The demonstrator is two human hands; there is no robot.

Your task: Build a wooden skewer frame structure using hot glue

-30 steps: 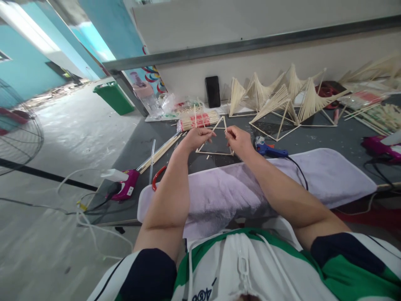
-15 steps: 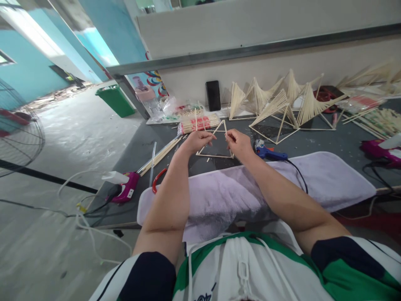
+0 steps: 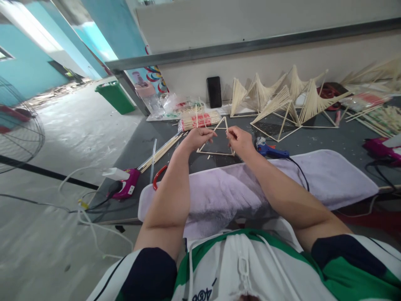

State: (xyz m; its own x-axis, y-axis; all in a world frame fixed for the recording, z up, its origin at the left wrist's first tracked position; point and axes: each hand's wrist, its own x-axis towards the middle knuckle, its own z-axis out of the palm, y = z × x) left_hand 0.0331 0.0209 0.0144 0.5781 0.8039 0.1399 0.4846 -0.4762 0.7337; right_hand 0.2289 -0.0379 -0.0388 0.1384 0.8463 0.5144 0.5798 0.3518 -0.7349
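A triangular frame of thin wooden sticks (image 3: 216, 153) stands before me, one corner pointing away. My left hand (image 3: 199, 139) pinches at its left side, and my right hand (image 3: 239, 141) closes its fingers on the right side. The fingers partly hide both side sticks. Just behind the frame lies a plastic pack of sticks (image 3: 200, 121) with a red label. To the right of my right hand rests a blue glue gun (image 3: 272, 151).
Finished stick structures (image 3: 282, 104) stand along the wall beside a leaning black phone (image 3: 214, 92). A lilac cloth (image 3: 216, 188) covers the front edge. Purple power strips (image 3: 127, 186), loose sticks (image 3: 163, 152), a red-handled tool (image 3: 158, 177) and a pink-lidded bottle (image 3: 147, 94) lie or stand around.
My view has tilted slightly, so everything sits a little differently in it. Both hands keep their place at the triangular frame.
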